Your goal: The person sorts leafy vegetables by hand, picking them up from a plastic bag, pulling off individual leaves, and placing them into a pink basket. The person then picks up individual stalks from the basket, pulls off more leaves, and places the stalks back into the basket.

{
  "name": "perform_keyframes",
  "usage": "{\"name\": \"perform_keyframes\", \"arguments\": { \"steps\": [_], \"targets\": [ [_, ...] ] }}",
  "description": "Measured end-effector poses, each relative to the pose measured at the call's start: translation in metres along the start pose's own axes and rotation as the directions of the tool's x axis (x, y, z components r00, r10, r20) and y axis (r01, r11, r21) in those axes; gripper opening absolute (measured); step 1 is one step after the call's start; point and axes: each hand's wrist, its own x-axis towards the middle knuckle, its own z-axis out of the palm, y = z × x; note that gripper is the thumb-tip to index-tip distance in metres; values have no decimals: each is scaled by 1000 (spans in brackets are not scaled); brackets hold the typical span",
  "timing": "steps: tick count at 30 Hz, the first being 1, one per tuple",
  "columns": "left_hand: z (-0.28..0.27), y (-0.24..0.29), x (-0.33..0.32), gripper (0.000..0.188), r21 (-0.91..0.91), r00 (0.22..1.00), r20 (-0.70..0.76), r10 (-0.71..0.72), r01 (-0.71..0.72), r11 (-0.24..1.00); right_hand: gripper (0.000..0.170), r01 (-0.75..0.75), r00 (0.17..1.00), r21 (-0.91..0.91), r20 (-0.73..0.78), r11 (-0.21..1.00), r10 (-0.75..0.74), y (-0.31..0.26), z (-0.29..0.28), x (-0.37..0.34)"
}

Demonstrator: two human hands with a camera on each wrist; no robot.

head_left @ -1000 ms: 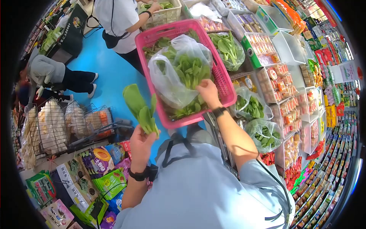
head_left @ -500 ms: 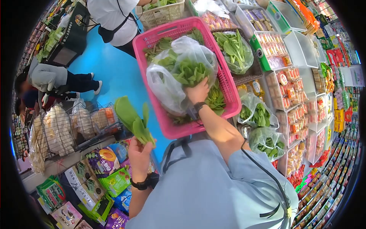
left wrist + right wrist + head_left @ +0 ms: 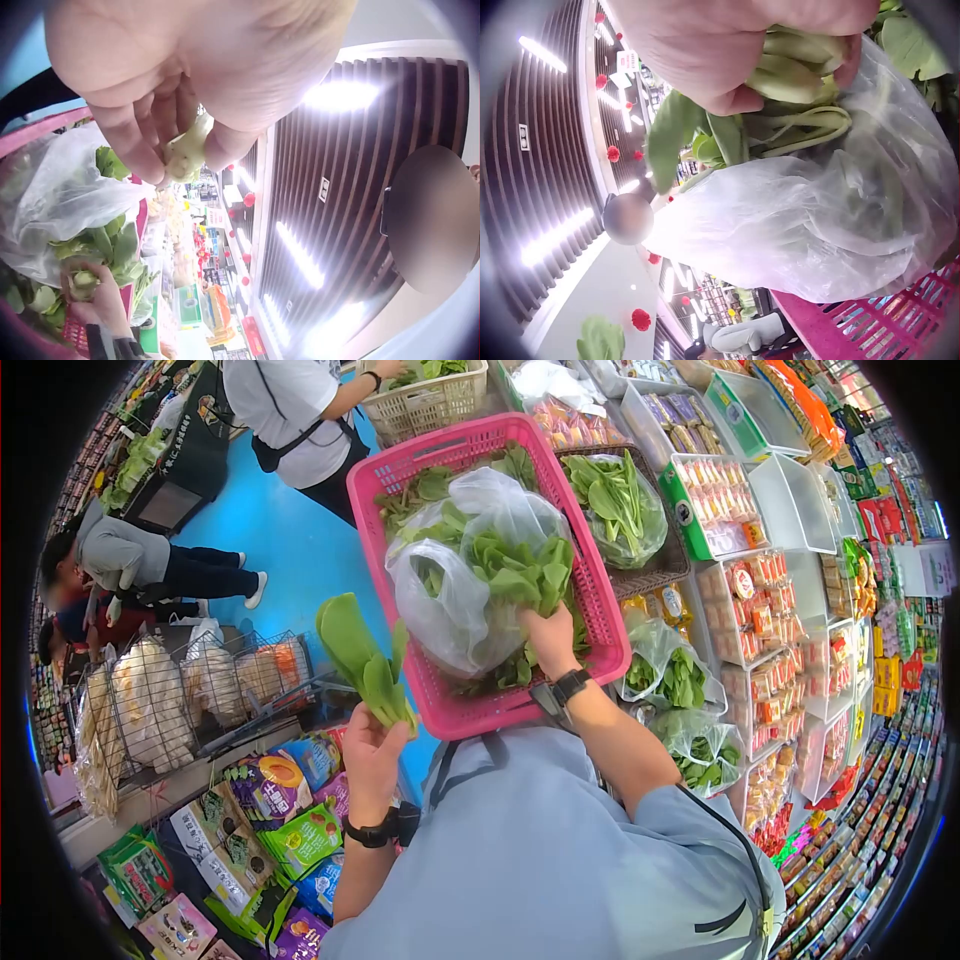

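My left hand (image 3: 375,755) pinches the pale base of a bok choy (image 3: 365,670), its leaves pointing up, just left of the pink basket (image 3: 440,715). The left wrist view shows the cut stem end (image 3: 184,161) between thumb and fingers. Over the basket's near right part, my right hand (image 3: 550,642) grips the stalks of another bok choy (image 3: 548,575). In the right wrist view its pale stalks (image 3: 791,71) run between thumb and fingers. A clear plastic bag (image 3: 445,615) with more greens lies in the basket, beside the right hand. Loose greens surround it.
To the right are bagged greens (image 3: 615,500) in a dark basket and clear bins (image 3: 745,610) of packaged snacks. A wire cart (image 3: 170,700) and snack packs (image 3: 305,840) stand left. A person in a white shirt (image 3: 300,390) is beside a cream basket (image 3: 425,405).
My right hand went into the greens at the bag, then drew back toward me and right, gripping a bok choy. My left hand keeps its bok choy, with little movement.
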Motion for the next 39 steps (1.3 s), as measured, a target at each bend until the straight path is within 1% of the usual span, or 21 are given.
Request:
{"name": "perform_keyframes", "arguments": {
  "steps": [1,2,5,9,11,12,15,16,18,19,22,24,25,26,27,29,32,35,36,37,39],
  "targets": [
    [0,0,1,42,1,1000,1,-5,5,1000,40,-11,1000,65,24,998,10,-4,-3,-3],
    [0,0,3,42,-1,1000,6,-5,5,1000,45,57,998,143,-6,988,-57,-5,-2,-3],
    [1,-1,8,41,-7,1000,23,-3,4,1000,42,177,981,43,-92,983,-173,-7,2,4],
    [5,0,10,39,4,999,54,-2,2,1000,40,266,958,-244,-43,933,-284,-4,31,23],
    [6,2,11,37,15,998,65,6,-7,1000,41,309,943,-417,14,855,-333,1,45,38],
    [6,4,10,37,19,998,68,9,-11,1000,43,400,897,-467,25,788,-441,23,49,55],
    [3,5,6,36,28,999,44,10,-11,1000,66,446,868,-524,55,725,-494,57,57,78],
    [2,5,5,36,31,999,31,9,-10,999,74,402,894,-542,58,738,-445,39,62,69],
    [-2,7,1,36,41,1000,17,-3,3,999,74,453,870,-437,28,777,-491,1,72,49],
    [-4,8,-1,36,46,1000,9,-10,9,999,74,478,859,-382,12,791,-512,-8,75,43],
    [-10,6,-5,36,26,1000,-11,-12,12,1000,72,453,843,-510,-20,731,-537,5,80,43],
    [-19,7,-10,37,6,1000,-3,4,-4,1000,70,352,891,-486,-89,800,-446,13,79,50],
    [-22,8,-12,38,-2,1000,-2,11,-11,1000,69,299,911,-470,-120,831,-395,7,78,49],
    [-26,7,-14,39,-10,1000,-1,19,-19,1000,68,240,933,-466,-134,852,-335,0,74,44],
    [-31,5,-15,40,-18,1000,1,26,-26,1000,65,218,942,-449,-136,867,-307,-1,68,42],
    [-38,4,-15,41,-30,999,1,34,-34,999,66,216,960,-434,-72,875,-272,5,47,42],
    [-46,4,-15,41,-39,1000,-9,22,-23,999,56,341,937,-424,74,839,-343,1,19,27],
    [-50,6,-14,41,-35,1000,9,15,-15,999,65,350,937,-198,78,916,-341,-20,-5,-2],
    [-51,7,-13,41,-30,999,24,25,-25,999,59,291,956,-104,57,951,-287,-29,-12,-18],
    [-51,7,-12,41,-25,999,42,34,-33,999,58,225,971,29,70,974,-227,-39,-19,-31],
    [-51,5,-8,41,-34,992,111,65,-61,998,56,85,987,293,105,952,-121,-61,-35,-60]
  ]
}}
